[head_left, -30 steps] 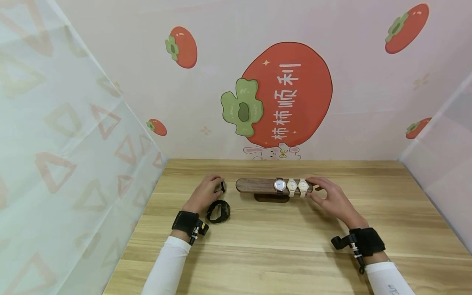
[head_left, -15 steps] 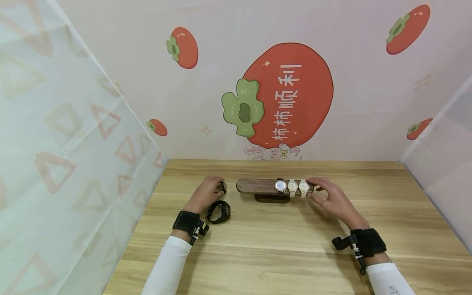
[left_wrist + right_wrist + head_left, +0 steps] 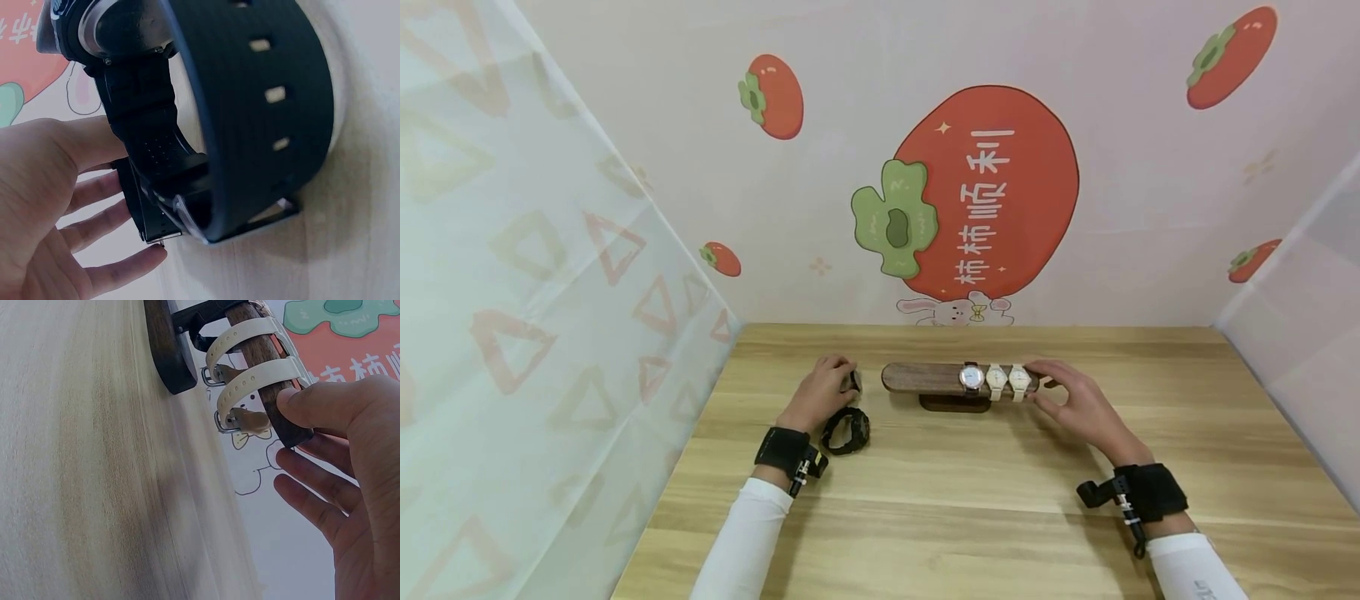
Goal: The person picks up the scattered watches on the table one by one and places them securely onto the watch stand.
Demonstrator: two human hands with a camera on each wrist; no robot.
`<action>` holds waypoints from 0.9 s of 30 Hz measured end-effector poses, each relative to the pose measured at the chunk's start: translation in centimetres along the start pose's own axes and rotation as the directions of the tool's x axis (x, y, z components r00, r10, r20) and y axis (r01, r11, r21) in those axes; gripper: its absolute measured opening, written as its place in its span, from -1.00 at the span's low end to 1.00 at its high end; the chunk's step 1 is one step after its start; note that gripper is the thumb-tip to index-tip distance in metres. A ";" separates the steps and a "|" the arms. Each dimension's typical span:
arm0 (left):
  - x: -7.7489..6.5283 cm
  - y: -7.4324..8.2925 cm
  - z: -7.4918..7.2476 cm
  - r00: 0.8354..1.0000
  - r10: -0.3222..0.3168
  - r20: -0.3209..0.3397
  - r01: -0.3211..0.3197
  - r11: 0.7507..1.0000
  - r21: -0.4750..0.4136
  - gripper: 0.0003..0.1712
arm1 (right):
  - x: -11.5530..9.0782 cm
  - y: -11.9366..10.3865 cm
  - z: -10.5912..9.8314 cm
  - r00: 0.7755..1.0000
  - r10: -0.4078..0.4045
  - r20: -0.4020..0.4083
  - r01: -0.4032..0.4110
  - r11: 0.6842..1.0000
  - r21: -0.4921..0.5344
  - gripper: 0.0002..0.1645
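My left hand (image 3: pixel 815 393) pinches a small black watch (image 3: pixel 854 382) between thumb and fingers, left of the wooden watch stand (image 3: pixel 917 377). In the left wrist view part of its black strap (image 3: pixel 139 203) shows against the fingers, behind a larger watch. That chunky black watch (image 3: pixel 847 431) stands on its looped strap just below the hand. My right hand (image 3: pixel 1078 404) grips the stand's right end, thumb on the near side and fingers behind. Around the bar sit a dark-strapped watch with a white dial (image 3: pixel 971 377) and two cream-strapped watches (image 3: pixel 996 378).
The stand's dark base (image 3: pixel 955 403) rests on the wood-grain table (image 3: pixel 925 517). A persimmon-printed backdrop (image 3: pixel 1120 250) rises behind the table, and a pale patterned sheet (image 3: pixel 550 333) borders the left side.
My left fingers have shifted very slightly over the small black watch. The right hand and the stand hold their place.
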State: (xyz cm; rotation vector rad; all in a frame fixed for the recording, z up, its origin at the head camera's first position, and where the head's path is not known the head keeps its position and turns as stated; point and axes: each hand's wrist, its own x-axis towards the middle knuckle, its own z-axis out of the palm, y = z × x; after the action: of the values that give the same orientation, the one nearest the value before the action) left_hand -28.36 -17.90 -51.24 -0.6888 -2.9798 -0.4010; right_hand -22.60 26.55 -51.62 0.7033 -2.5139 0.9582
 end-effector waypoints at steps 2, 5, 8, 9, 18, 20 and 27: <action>0.0 0.0 0.0 1.000 0.001 -0.005 -0.001 1.000 -0.002 -0.40 | 0.0 0.0 0.0 1.000 -0.002 0.000 0.002 1.000 -0.002 -0.38; 0.1 0.0 -0.1 1.000 -0.004 -0.004 0.004 1.000 -0.007 -0.41 | 0.0 0.0 -0.1 1.000 -0.009 0.003 0.009 1.000 -0.002 -0.38; 0.1 0.1 -0.1 1.000 -0.008 -0.007 0.008 1.000 -0.001 -0.42 | 0.1 0.0 -0.1 1.000 -0.009 0.006 0.009 1.000 -0.002 -0.38; 0.2 0.1 -0.1 1.000 -0.008 -0.009 0.009 1.000 0.005 -0.43 | 0.1 0.0 -0.1 1.000 -0.007 0.006 0.007 1.000 0.000 -0.38; 0.3 0.1 -0.3 0.998 0.015 -0.062 -0.012 0.999 0.053 -0.45 | 0.1 0.0 -0.1 1.000 0.008 0.015 -0.008 1.000 0.017 -0.40; 0.3 0.1 -0.4 0.997 0.024 -0.079 -0.020 0.999 0.049 -0.45 | 0.0 0.1 0.0 1.000 0.008 0.017 -0.009 1.000 0.016 -0.40; 0.2 0.2 -0.6 0.992 0.024 -0.127 -0.023 1.000 0.007 -0.47 | 0.1 0.0 -0.1 1.000 0.008 0.018 -0.008 1.000 0.013 -0.40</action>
State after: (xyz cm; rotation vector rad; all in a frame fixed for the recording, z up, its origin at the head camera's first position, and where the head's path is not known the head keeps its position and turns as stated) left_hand -28.45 -17.81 -50.59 -0.6705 -2.8492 -0.4186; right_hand -22.64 26.60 -51.53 0.7090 -2.5301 0.9763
